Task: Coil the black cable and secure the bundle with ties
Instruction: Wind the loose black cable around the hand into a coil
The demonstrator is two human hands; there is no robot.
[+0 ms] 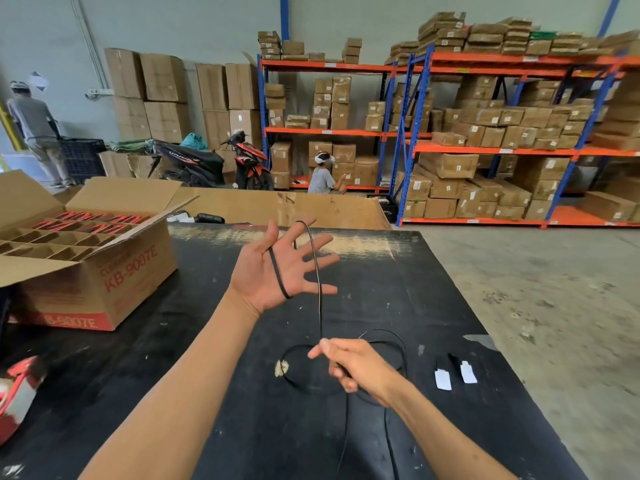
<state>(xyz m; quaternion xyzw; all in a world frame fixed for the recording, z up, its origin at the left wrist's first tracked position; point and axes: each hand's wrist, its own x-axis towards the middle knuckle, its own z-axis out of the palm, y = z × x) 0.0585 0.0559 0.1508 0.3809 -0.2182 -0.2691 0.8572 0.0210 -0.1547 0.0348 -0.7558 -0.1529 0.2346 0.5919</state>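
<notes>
My left hand (277, 268) is raised over the black table (433, 271), palm toward me, fingers spread. The black cable (317, 271) crosses its palm and loops over the index fingertip, then hangs straight down to my right hand (349, 365). My right hand pinches the cable between thumb and fingers low over the table. Beneath it, slack cable lies in loose loops on the tabletop and trails off the near edge. Two small ties with white tags (455, 374) lie on the table to the right of my right hand.
An open cardboard box (104, 271) with dividers and red items stands on the table's left. A red object (17, 393) sits at the near left edge. Flat cardboard lies behind the table. Shelving with boxes, a motorbike and two people are farther back.
</notes>
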